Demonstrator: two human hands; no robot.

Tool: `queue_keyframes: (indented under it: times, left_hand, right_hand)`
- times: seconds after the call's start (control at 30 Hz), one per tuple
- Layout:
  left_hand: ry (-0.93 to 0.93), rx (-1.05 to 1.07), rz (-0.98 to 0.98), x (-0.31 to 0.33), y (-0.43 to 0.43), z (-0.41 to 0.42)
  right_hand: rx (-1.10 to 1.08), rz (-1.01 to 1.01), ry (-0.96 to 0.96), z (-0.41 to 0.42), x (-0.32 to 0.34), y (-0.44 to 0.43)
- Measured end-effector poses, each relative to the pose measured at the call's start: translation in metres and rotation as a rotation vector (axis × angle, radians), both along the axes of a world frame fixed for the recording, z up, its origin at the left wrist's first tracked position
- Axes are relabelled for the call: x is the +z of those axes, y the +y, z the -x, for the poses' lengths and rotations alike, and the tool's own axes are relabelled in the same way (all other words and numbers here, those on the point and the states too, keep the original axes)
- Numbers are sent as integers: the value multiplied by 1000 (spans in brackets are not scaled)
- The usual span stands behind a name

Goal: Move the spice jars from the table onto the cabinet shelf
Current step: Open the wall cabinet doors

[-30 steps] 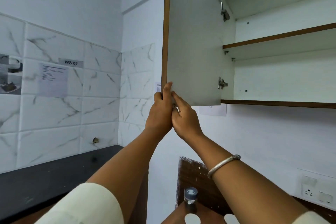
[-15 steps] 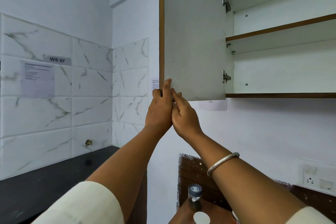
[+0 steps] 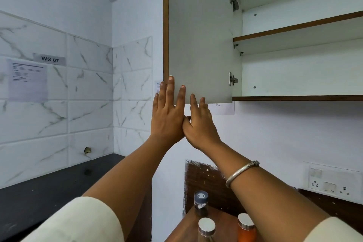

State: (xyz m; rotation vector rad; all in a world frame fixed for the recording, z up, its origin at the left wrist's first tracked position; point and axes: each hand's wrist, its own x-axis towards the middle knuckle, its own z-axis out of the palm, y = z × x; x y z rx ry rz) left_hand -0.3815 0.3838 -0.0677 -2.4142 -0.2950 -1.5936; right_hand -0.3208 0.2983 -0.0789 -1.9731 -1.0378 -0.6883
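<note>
Two raised hands meet at the lower corner of an open cabinet door [image 3: 198,33]: the left hand [image 3: 168,116], fingers spread flat against the panel, grasping nothing; the right hand [image 3: 201,125], fingers extended loosely below the door's bottom edge. Two bare shelves show in the cabinet [image 3: 298,72]. Three spice jars stand on the wooden table [image 3: 182,228] below: a dark jar [image 3: 200,202] with a grey cap, a silver-lidded jar [image 3: 206,229], and an orange-filled jar [image 3: 246,228], the last two cut off by the frame.

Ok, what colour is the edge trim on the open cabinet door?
Brown, like wood, running down the cabinet door edge above the left hand. Head view shows it.
</note>
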Motion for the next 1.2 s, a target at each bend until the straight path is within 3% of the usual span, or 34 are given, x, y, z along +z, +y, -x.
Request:
queue_keyframes:
  times: [0.27, 0.5, 1.2]
  left_hand:
    - [176, 57, -153, -13, -33, 5]
    - [283, 78, -12, -51, -57, 8]
    - [631, 95, 331, -231, -103, 36]
  right_hand:
    - [-42, 163, -73, -3, -8, -43]
    - [-68, 290, -123, -10, -43, -66]
    - [194, 599, 191, -3, -221, -118]
